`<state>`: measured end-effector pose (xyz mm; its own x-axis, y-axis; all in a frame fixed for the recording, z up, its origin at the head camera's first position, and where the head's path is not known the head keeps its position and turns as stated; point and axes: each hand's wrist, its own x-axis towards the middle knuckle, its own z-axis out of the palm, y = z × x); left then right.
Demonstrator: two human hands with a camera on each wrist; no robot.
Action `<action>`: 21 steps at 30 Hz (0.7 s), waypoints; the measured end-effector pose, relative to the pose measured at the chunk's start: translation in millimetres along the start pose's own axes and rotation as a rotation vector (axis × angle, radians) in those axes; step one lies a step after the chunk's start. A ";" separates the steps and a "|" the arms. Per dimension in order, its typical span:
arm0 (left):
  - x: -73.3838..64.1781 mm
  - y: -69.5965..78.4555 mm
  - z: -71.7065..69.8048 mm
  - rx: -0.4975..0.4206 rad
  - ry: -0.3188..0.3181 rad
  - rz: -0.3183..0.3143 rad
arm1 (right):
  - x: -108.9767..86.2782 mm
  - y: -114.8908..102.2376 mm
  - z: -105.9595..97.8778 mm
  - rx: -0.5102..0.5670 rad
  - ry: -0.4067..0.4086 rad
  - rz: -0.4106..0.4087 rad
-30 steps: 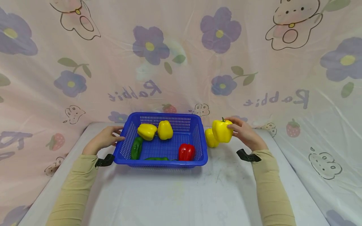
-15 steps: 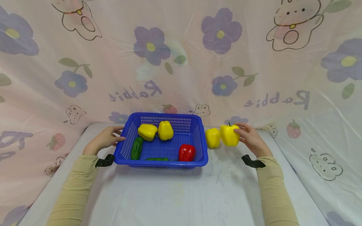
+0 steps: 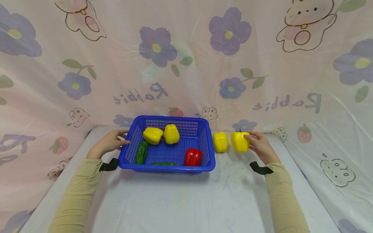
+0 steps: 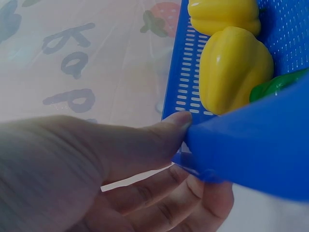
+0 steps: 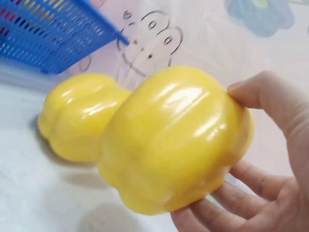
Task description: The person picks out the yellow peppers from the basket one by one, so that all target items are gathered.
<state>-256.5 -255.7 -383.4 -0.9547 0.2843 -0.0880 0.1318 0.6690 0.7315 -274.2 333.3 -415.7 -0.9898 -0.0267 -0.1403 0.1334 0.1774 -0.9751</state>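
Note:
My left hand [image 3: 112, 142] pinches the left rim of a blue plastic basket [image 3: 175, 167], thumb on top and fingers beneath, as the left wrist view shows. My right hand [image 3: 260, 145] grips a yellow bell pepper [image 3: 240, 141] by its right side; in the right wrist view this pepper [image 5: 176, 140] hangs slightly over the table. Between it and the basket, a second yellow bell pepper [image 3: 220, 141] stands on the table. Inside the basket lie two more yellow bell peppers, one on its side [image 3: 152, 135] and one beside it [image 3: 171, 134], plus a red bell pepper [image 3: 193, 157].
Two green peppers, one at the left [image 3: 141, 152] and one partly hidden by the front wall [image 3: 162, 163], also lie in the basket. The white table [image 3: 180, 200] extends in front. A printed curtain [image 3: 186, 64] rises directly behind the basket.
My right hand has carried its yellow bell pepper rightward and down, away from the basket, uncovering the one standing on the table. My left hand stays on the rim.

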 end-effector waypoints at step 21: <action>-0.6 -0.1 0.6 -0.017 0.001 0.005 | 13.6 34.4 1.9 0.019 0.063 0.130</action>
<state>-255.8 -255.5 -383.8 -0.9544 0.2867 -0.0836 0.1319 0.6559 0.7433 -283.0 337.1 -451.5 -0.9652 0.0574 -0.2550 0.2610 0.1571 -0.9525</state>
